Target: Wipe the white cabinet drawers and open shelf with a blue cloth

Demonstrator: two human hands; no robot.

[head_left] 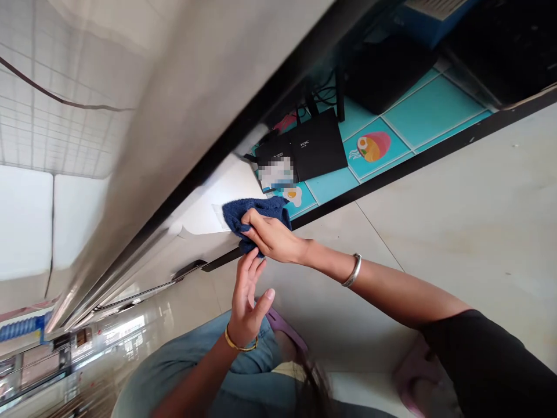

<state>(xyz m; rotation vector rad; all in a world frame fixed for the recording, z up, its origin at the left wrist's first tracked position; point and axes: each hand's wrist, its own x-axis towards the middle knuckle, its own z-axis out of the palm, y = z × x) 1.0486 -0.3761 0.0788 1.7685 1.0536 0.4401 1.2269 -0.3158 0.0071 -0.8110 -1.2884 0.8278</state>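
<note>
A dark blue cloth (pixel 237 210) is bunched in my right hand (pixel 278 237), which is closed round it and wears a silver bangle on the wrist. The cloth lies against the edge of a white panel (pixel 217 200), close to the turquoise patterned shelf surface (pixel 333 186). Just below it is my left hand (pixel 249 296), fingers stretched out and thumb apart, holding nothing. Its fingertips come right up to the cloth's lower edge; whether they touch it I cannot tell. A gold bangle circles that wrist.
Two black router-like boxes (pixel 319 145) with antennas and cables stand on the shelf, behind the cloth. Farther right are more dark objects (pixel 387 69). A long dark-edged cabinet top (pixel 209 133) slopes overhead. Pale floor tiles (pixel 435 203) spread at the right.
</note>
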